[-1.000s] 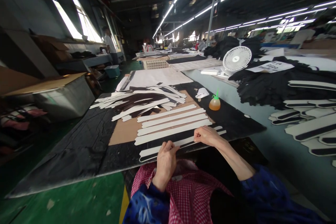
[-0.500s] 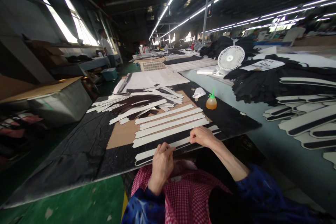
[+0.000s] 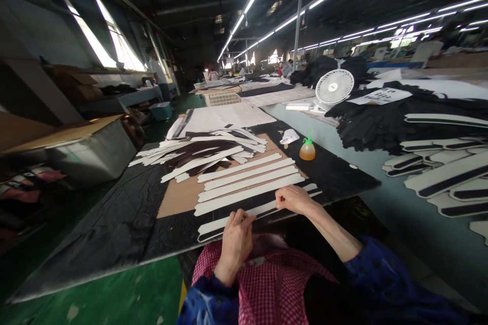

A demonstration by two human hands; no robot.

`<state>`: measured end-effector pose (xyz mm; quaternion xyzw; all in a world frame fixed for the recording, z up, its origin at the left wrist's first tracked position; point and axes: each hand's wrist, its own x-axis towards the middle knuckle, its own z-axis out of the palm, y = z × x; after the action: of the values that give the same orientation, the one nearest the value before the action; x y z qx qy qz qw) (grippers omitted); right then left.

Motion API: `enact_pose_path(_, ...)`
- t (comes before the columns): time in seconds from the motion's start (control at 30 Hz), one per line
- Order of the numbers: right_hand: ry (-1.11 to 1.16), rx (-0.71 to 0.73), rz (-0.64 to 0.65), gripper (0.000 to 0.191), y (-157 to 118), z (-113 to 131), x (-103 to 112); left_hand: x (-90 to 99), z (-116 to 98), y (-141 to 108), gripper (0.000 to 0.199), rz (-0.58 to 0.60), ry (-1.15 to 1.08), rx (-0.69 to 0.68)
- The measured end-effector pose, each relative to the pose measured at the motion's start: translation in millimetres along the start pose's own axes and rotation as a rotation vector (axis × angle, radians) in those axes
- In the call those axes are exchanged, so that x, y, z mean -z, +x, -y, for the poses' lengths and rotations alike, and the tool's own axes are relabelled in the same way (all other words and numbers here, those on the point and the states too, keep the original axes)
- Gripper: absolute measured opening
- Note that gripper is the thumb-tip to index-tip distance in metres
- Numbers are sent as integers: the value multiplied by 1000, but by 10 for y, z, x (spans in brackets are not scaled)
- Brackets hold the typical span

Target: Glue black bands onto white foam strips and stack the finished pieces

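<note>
A long white strip with a black band (image 3: 263, 208) lies along the front edge of the black-covered table. My left hand (image 3: 236, 241), fingers bent and pressed together, grips it left of its middle. Farther right, my right hand (image 3: 295, 198) pinches the same strip with curled fingers. Both fingertips hide part of the band. Just beyond my hands, several plain white strips (image 3: 249, 193) are laid side by side on brown cardboard (image 3: 173, 200). Behind them is a loose heap of white and dark strips (image 3: 206, 150).
A squeeze bottle with a green top and amber liquid (image 3: 307, 150) stands right of the cardboard, near a crumpled white piece (image 3: 288, 136). Farther right are a white fan (image 3: 334, 86), a black fabric pile (image 3: 381, 122) and stacked black-and-white strips (image 3: 450, 177). A white sheet (image 3: 229, 116) covers the table's far end.
The view has shifted slightly. Both hands keep nearly the same place and grip on the strip, with no clear movement of the other pieces.
</note>
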<state>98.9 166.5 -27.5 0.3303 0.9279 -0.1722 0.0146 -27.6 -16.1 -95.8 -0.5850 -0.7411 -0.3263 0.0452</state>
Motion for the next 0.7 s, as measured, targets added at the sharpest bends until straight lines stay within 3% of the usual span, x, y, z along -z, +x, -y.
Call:
enact_pose_path(0.13,3,2,-7,6,-13,6,-8,130,56,-39,29,-18,-367,116)
enact_pose_path(0.23,-2,-2,-4,7,-17,26,-5,328,175,-111,29,-244,-689,316)
enact_pose_path(0.33,-31,-17,3,10,-17,57,-1,479,203,-119,24,-455,-691,383)
enact_pose_path(0.37,-38,-22,7,11,-15,71,0,486,168,-89,21,-444,-654,353)
enact_pose_path(0.43,-41,-18,20,10,-5,102,-3,411,40,19,14,-312,-583,256)
enact_pose_path(0.53,-65,11,41,8,20,161,-18,122,-193,240,17,-90,-505,135)
enact_pose_path(0.7,-120,-12,47,19,46,207,3,-321,-302,439,27,19,-348,138)
